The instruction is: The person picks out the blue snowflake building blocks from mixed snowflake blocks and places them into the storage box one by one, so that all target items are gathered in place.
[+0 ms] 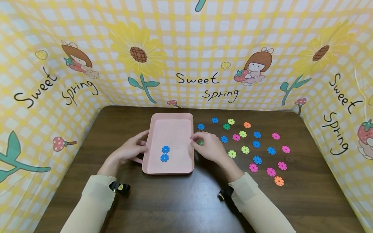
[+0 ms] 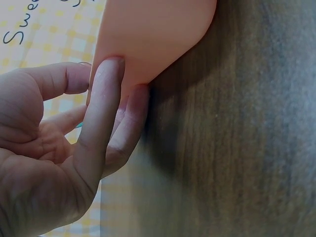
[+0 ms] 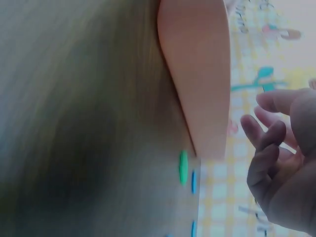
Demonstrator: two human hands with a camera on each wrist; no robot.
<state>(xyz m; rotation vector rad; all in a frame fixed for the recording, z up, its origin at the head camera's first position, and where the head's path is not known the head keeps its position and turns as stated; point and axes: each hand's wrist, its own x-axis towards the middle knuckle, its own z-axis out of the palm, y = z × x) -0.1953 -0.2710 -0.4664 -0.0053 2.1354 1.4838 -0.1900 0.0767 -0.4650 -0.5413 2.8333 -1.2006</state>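
Observation:
A pink rectangular tray [image 1: 177, 129] lies on the dark wood table. Two blue flower-shaped discs [image 1: 165, 149] rest in it, one in front of the other. My left hand [image 1: 130, 149] is at the tray's left side, its fingertips touching the outer wall; in the left wrist view one finger [image 2: 134, 118] meets the lower edge. My right hand [image 1: 210, 146] hovers by the right rim, fingers loosely bent. The right wrist view shows it apart from the tray wall [image 3: 200, 74], with nothing visible in its fingers. A green disc [image 1: 201, 143] is partly hidden behind this hand.
Several flower-shaped discs lie scattered right of the tray, among them a pink disc [image 1: 253, 167], a yellow-green disc [image 1: 245, 149] and an orange disc [image 1: 279, 181]. A dark brown disc [image 1: 288, 159] blends into the table. A checked cloth [image 1: 186, 48] surrounds the table's back and sides.

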